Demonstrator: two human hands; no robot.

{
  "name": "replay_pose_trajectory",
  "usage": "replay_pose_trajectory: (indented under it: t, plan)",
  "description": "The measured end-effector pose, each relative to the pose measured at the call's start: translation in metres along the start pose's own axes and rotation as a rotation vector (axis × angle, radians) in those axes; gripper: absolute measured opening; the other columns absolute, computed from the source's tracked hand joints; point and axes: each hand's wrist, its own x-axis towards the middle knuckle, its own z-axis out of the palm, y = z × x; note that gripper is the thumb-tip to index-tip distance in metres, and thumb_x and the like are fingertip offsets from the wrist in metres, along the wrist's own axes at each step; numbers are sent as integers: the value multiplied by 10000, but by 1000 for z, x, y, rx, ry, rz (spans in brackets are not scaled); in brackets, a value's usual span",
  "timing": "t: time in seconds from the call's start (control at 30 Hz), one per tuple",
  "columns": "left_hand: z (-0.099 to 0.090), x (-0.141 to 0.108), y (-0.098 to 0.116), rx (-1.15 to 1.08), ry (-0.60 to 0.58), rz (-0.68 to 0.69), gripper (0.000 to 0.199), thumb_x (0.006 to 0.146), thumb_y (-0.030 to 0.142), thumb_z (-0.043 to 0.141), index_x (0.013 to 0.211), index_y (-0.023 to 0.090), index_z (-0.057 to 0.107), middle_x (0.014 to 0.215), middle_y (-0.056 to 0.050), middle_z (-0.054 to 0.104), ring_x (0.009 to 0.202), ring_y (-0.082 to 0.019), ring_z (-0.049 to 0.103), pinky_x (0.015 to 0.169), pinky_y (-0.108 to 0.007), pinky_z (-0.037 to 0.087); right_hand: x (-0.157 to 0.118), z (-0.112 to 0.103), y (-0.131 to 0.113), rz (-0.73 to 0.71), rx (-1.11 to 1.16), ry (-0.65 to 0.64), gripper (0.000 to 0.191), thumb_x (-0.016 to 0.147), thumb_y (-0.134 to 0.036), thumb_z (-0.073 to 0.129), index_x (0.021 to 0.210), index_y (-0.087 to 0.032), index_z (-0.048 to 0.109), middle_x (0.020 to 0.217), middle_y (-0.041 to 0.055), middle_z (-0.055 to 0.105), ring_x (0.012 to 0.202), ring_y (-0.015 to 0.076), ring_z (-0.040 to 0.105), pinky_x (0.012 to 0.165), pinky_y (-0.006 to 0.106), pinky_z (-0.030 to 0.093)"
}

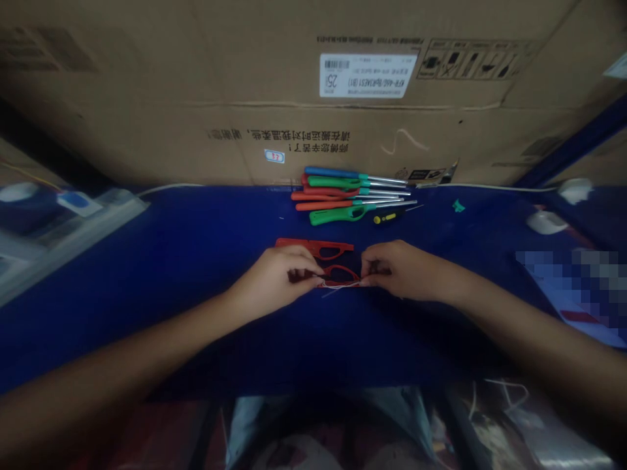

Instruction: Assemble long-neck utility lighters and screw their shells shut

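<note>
Two red plastic shells lie on the blue table at the centre. The farther red shell [337,249] has a loop-shaped opening; the nearer red shell [341,271] lies between my hands. My left hand [289,271] pinches at the left part of the nearer shell, where a thin pale wire [343,285] runs across. On the right, my right hand [385,264] has its fingertips pressed together at the wire's right end. What exactly sits between the fingertips is too small to tell. Beyond them is a row of lighters with metal tubes, including a green lighter [333,215].
Behind the lighters stands a large cardboard box [220,85]. A yellow-and-black screwdriver [385,219] and a small green piece [458,206] lie nearby. White objects, including a rounded one [547,222], are at the right. A pale ledge [112,212] crosses the left side.
</note>
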Motion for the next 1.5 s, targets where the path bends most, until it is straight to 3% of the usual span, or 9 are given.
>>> replay_pose_trajectory:
  t: [0.07,0.17,0.27,0.43,0.8,0.9,1.1,1.2,1.5]
  plan:
    - [1,-1,-2,-1,8,5,91,821,167,766,905,193,787,885,-24,724,671,-99,649,600,-202,513,-2,-3,-4,-8,-20,-30,32,857,-185,645,886,-173,639,734,-9,636,528,93,558,527,223,403]
    - [1,-2,-2,10,25,27,65,833,167,755,886,197,778,885,-18,718,682,-100,650,611,-205,516,-5,-3,-7,-179,-117,13,213,834,-167,669,1042,-189,632,944,21,621,593,77,540,562,217,414]
    - [2,-3,-2,35,39,54,70,857,160,724,901,197,765,902,-20,708,705,-106,651,633,-217,520,-3,2,-7,-311,-152,50,177,857,-168,656,1032,-197,656,1031,34,597,644,76,533,601,219,419]
    - [2,-4,2,109,38,88,112,902,143,655,947,196,743,921,-26,704,756,-128,669,669,-238,530,3,12,-1,-352,-55,122,35,854,-175,689,868,-173,657,840,-7,584,563,61,464,557,209,377]
    - [6,-10,-1,192,59,100,112,949,182,625,1020,197,710,952,-15,690,784,-119,650,715,-239,513,3,17,9,-165,195,110,172,851,-317,703,831,-179,602,570,-91,451,463,56,342,462,211,272]
    - [7,-9,-1,189,89,123,136,951,183,622,1051,197,713,968,-24,698,785,-122,661,720,-244,522,2,18,9,-193,155,128,173,857,-324,701,868,-182,603,630,-72,504,483,59,388,478,214,298]
    - [8,-10,3,185,85,122,139,959,199,604,1041,201,717,980,-32,695,831,-137,671,750,-258,535,-1,26,4,-410,-130,218,156,884,-265,688,1019,-214,629,1012,23,622,712,95,565,630,223,410]
    - [8,-11,7,159,84,96,123,944,188,605,1000,195,714,947,-33,689,765,-127,656,698,-247,532,-1,30,4,-425,-197,250,73,955,-278,598,982,-213,619,1013,31,642,786,123,599,661,237,417]
    - [8,-10,11,103,73,46,94,899,177,633,932,183,721,860,-20,675,726,-119,650,671,-230,529,-3,31,7,-420,-295,219,65,969,-251,551,990,-206,594,1026,31,636,730,122,589,639,250,409]
